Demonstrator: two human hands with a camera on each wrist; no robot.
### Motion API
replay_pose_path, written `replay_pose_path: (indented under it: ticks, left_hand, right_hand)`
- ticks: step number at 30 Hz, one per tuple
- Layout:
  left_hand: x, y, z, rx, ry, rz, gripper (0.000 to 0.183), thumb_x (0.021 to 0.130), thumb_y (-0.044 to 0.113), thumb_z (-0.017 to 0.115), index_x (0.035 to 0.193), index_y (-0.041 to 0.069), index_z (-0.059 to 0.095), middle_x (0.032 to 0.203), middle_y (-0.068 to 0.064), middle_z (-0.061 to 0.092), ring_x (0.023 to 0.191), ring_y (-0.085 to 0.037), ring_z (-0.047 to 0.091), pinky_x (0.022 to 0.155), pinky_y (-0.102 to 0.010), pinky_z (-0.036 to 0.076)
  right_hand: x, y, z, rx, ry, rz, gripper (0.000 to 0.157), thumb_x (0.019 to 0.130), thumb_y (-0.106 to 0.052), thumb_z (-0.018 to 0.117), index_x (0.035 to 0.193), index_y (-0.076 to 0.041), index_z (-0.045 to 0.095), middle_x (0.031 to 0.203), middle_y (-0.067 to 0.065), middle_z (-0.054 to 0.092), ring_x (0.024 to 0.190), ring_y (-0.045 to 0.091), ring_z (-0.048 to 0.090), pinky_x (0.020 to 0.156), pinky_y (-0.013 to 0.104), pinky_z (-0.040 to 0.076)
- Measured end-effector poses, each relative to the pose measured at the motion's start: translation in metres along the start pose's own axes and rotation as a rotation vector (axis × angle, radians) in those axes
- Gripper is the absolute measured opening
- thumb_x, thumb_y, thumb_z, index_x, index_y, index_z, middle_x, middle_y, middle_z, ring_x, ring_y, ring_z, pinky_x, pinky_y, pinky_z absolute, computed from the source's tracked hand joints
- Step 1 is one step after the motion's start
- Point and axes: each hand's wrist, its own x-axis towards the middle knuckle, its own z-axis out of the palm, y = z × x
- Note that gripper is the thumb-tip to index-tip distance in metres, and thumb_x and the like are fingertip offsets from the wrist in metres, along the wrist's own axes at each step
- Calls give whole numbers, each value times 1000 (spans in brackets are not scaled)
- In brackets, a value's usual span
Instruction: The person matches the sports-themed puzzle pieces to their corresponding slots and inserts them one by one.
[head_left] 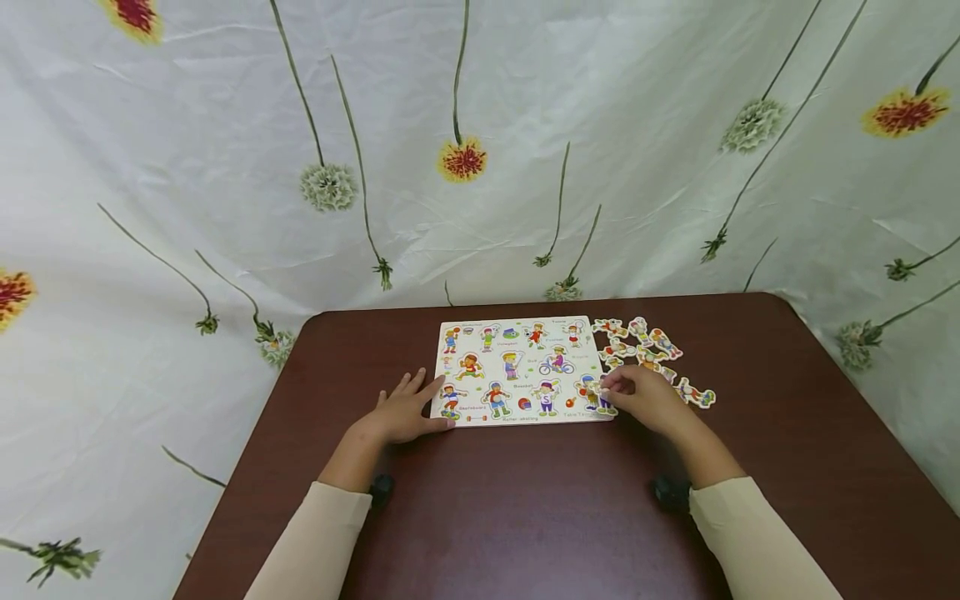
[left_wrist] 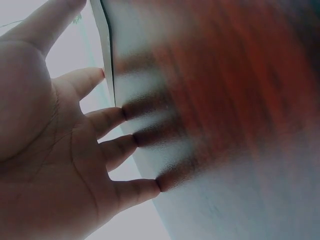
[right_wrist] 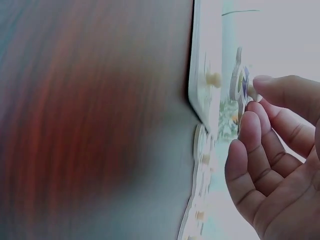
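Observation:
A white peg puzzle board point(head_left: 528, 382) with sports figures lies on the table. My right hand point(head_left: 645, 397), above the board's lower right corner, pinches a figure-shaped puzzle piece point(right_wrist: 240, 82) by its small knob between thumb and index finger. In the right wrist view the piece stands on edge, apart from the board, and the other fingers are loosely curled. My left hand point(head_left: 401, 414) is at the board's left edge, fingers spread. Its fingertips point(left_wrist: 149, 186) touch the tabletop and its thumb lies at the board's lower left corner.
Several loose figure pieces point(head_left: 664, 343) lie in a cluster right of the board, one piece point(head_left: 696, 393) nearer the right forearm. The dark brown table point(head_left: 525, 517) has a far edge close behind the board. A flowered white cloth point(head_left: 510, 225) hangs behind it.

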Motion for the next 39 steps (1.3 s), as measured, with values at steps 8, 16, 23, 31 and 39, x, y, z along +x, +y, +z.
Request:
replay_pose_path:
  ticks: [8, 16, 23, 31, 39]
  left_hand:
    - [0, 0, 2, -3, 3, -4, 90, 92, 60, 65, 163, 24, 23, 171, -18, 8, 158, -43, 5, 118, -75, 6]
    - [0, -1, 2, -9, 12, -3, 90, 92, 60, 65, 163, 24, 23, 171, -18, 8, 158, -43, 5, 118, -76, 6]
    - [0, 0, 1, -8, 11, 1, 90, 92, 60, 65, 163, 24, 23, 171, -18, 9, 158, -43, 5, 118, -76, 6]
    - [-2, 2, -2, -12, 8, 1, 89, 92, 58, 65, 163, 23, 23, 171, -18, 9, 158, -43, 5, 118, -76, 6]
    - [-3, 3, -2, -11, 4, -4, 89, 92, 58, 65, 163, 24, 23, 171, -17, 8, 158, -43, 5, 118, -75, 6]
  right_hand:
    - [10, -16, 15, 50, -27, -11, 11, 93, -11, 71, 101, -3, 73, 91, 8, 70, 81, 13, 61, 69, 26, 49]
    - [26, -30, 32, 38, -55, -64, 5, 91, -10, 72, 94, -7, 71, 86, 4, 68, 78, 12, 59, 72, 27, 49]
    - [35, -37, 42, 27, -85, -63, 4, 91, -11, 73, 91, -7, 70, 83, 3, 67, 74, 10, 58, 72, 27, 47]
    - [41, -44, 52, 17, -99, -57, 5, 90, -10, 74, 90, -8, 70, 84, 3, 65, 77, 10, 57, 73, 26, 46]
    - [42, -47, 60, 0, -128, -62, 5, 90, -10, 73, 88, -8, 69, 83, 2, 65, 78, 11, 57, 73, 26, 46]
